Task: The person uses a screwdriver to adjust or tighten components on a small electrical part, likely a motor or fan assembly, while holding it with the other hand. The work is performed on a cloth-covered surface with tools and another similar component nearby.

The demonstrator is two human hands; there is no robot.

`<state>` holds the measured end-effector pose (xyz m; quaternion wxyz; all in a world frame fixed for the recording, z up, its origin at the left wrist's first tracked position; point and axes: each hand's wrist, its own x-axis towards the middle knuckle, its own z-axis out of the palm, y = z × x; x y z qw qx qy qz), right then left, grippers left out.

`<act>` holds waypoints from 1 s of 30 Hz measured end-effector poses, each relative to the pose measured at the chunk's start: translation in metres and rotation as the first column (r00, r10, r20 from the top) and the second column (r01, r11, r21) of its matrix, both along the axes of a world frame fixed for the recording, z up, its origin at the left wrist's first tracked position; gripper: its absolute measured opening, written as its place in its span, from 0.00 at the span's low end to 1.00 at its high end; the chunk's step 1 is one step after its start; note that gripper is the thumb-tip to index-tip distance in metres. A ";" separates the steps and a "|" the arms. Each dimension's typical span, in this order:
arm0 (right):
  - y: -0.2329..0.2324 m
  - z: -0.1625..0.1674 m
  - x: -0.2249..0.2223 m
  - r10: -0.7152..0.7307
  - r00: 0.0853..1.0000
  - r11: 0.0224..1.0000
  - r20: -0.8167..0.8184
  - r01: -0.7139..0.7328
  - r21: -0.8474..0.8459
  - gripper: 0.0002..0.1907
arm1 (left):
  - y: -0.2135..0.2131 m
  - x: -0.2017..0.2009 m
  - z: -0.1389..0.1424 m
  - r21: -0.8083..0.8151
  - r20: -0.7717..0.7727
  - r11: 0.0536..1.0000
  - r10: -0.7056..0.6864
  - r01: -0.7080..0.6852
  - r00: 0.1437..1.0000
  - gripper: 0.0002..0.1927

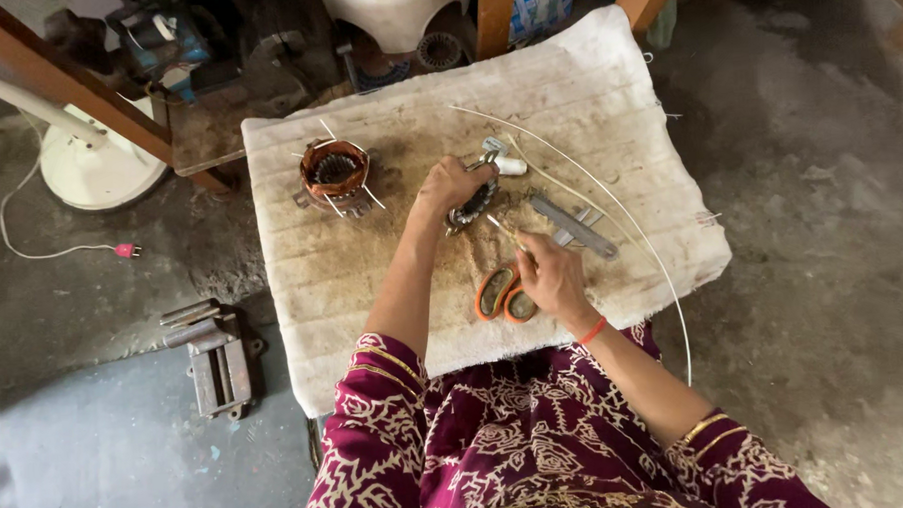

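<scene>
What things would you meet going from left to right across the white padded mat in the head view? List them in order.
Copper-wound motor stator → left hand on a ring-shaped metal part → orange-handled scissors → right hand → flat grey metal tool → long thin white strip.

Work pad (pixel 605 68): quilted cloth, off-white, matt, grimy brown at centre. Stator ring (pixel 473 203), under the left hand (pixel 447 184): dull grey metal. Scissors (pixel 504 295), at 7 o'clock of the right hand (pixel 552 275): glossy orange plastic handles. Wound stator (pixel 335 173): coppery wire, rusty metal. Floor (pixel 819 171): rough grey concrete.
</scene>
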<state>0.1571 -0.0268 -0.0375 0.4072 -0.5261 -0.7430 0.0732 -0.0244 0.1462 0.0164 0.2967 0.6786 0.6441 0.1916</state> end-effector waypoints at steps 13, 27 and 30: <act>0.011 0.001 0.000 -0.006 0.991 0.991 -0.137 0.024 0.129 0.08 | -0.001 0.004 -0.007 0.029 -0.039 0.999 0.021 -0.020 0.999 0.42; 0.011 0.006 -0.002 -0.047 0.996 0.992 -0.072 0.055 0.110 0.10 | -0.002 0.006 -0.013 0.043 -0.016 0.999 0.034 -0.033 0.999 0.40; 0.010 0.010 -0.003 -0.042 0.998 0.991 -0.044 0.048 0.128 0.11 | -0.003 0.007 -0.013 0.064 -0.028 0.998 0.030 -0.028 0.999 0.40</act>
